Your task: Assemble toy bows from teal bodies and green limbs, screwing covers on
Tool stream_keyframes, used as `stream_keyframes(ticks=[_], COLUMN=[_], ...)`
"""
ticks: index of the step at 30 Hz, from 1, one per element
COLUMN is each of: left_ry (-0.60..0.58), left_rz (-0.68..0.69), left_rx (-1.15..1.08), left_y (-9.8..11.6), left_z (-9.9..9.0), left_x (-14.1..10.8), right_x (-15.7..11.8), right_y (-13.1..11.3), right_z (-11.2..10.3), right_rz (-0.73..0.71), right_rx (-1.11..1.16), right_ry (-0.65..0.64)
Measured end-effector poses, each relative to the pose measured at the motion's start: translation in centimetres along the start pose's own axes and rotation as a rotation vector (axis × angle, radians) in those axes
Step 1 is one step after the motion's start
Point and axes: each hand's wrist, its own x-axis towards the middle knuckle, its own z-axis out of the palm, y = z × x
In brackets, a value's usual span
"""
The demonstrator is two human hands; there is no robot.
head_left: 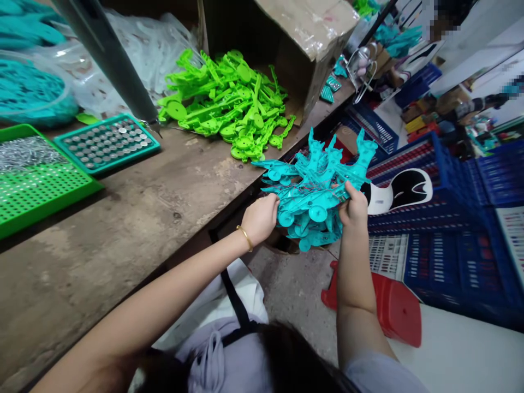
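Observation:
Just past the table's edge is a tangled heap of teal plastic parts [311, 191], with round discs, long arms and thin reddish wires among them. My left hand [261, 219], wearing a gold bangle, is closed at the heap's left side; its fingertips are partly hidden. On the opposite side my right hand [354, 206] grips the parts, thumb on top. How many pieces each hand holds cannot be made out. Beneath the heap shows part of a round brown rim [282, 244].
Bright green plastic parts [237, 103] spill from a cardboard box [315, 33] on the wooden table [164, 202]. A teal tray [108, 143] of button cells and a green tray [45, 199] of screws lie left. Blue crates [442, 256], a white cap [403, 191] and a red stool [397, 311] stand right.

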Motion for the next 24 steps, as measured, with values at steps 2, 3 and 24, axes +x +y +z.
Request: stream_keyframes(ticks=[2, 3, 24], left_ry=[-0.001, -0.004, 0.005], left_rz=[0.006, 0.012, 0.017], left_rx=[0.005, 0.010, -0.157], left_y=[-0.1, -0.1, -1.4], left_z=[-0.3, -0.5, 0.4], left_x=[-0.5, -0.8, -0.8], right_x=[0.4, 0.5, 4.1], right_y=[0.0, 0.1, -1.5], right_z=[-0.4, -0.7, 2.9], right_rz=[0.002, 0.009, -0.171], right_rx=[0.004, 0.008, -0.135], right_ry=[0.040, 0.055, -0.037])
